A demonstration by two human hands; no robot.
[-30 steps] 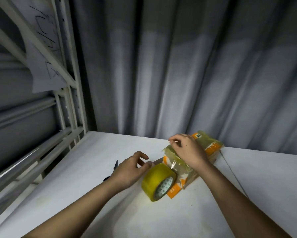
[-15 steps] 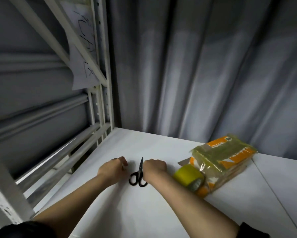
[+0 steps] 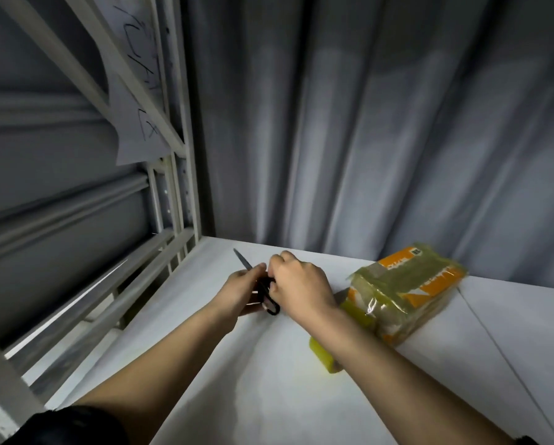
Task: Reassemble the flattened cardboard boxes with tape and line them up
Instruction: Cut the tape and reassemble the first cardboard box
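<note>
Black scissors (image 3: 244,261) are lifted off the white table (image 3: 269,380), blades pointing up and left. My right hand (image 3: 301,289) grips their black handles and my left hand (image 3: 240,292) holds them from the left side. To the right lies a small orange and white cardboard box (image 3: 407,284) wrapped in yellowish tape. A yellow tape roll (image 3: 325,358) sits against the box's near end, mostly hidden behind my right forearm.
A grey metal rack (image 3: 173,155) with a handwritten paper sheet (image 3: 134,101) stands at the left. A grey curtain (image 3: 365,123) hangs behind the table. A thin seam line (image 3: 500,351) crosses the table on the right.
Both hands left the box and tape roll and went left to the scissors. The scissors, lying flat half a second ago, are now raised in both hands.
</note>
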